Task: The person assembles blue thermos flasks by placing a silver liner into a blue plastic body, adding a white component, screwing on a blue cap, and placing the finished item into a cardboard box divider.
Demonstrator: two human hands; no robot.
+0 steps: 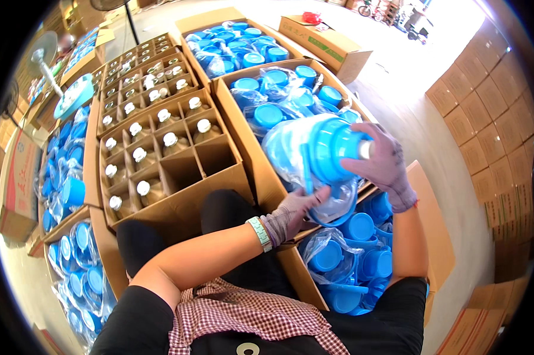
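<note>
A blue jug [329, 145] with a white cap [366, 149] and a loop handle lies tilted in the air, its cap end toward the right. Thin clear plastic hangs around it. My right hand [382, 163], in a grey-purple glove, closes around the capped end. Below the jug, my left hand [291, 218], gloved the same way, grips its lower side near the handle; motion blur softens the fingertips. The jug hangs over the near edge of an open carton [261, 163] packed with blue-lidded jugs in plastic.
At left, a divided carton [187, 195] holds clear bottles with white caps in several compartments. Another carton of blue jugs [358, 260] sits close by my right arm. More blue jugs [80, 242] fill cartons at left. Stacked boxes [486, 118] line the right side; a fan [45, 50] stands far left.
</note>
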